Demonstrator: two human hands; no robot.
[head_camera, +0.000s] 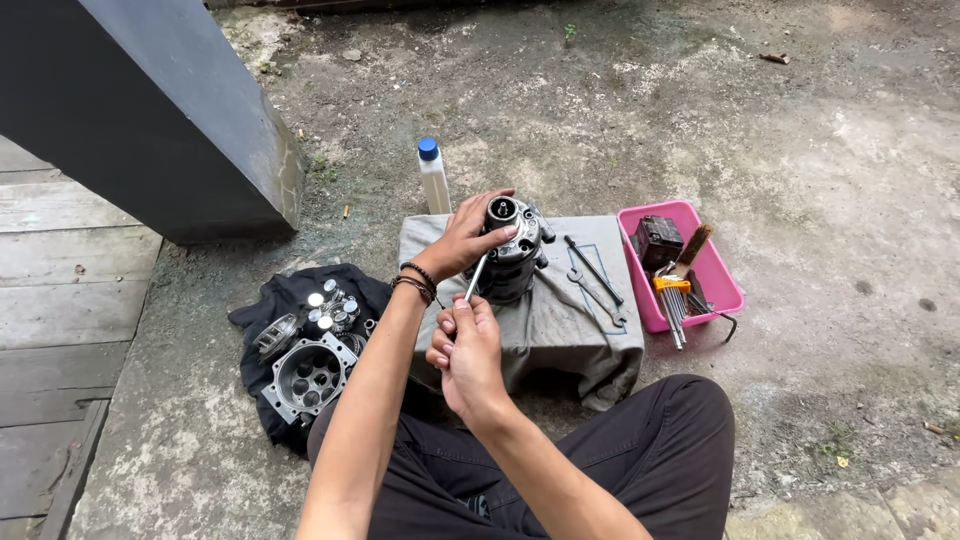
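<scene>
A grey metal compressor body (515, 250) stands upright on a block draped with grey cloth (560, 320). My left hand (462, 237) grips the top left side of the compressor body, with bracelets on the wrist. My right hand (466, 355) holds the handle of a slim metal tool (476, 277), whose tip touches the compressor's lower left side. I sit cross-legged in dark trousers right in front of the block.
Two wrenches (595, 280) lie on the cloth to the right. A pink tray (722, 280) holds hex keys, a brush and a dark box. A white bottle with a blue cap (433, 178) stands behind. A black cloth with metal engine parts (310, 370) lies left, below a dark pillar (160, 110).
</scene>
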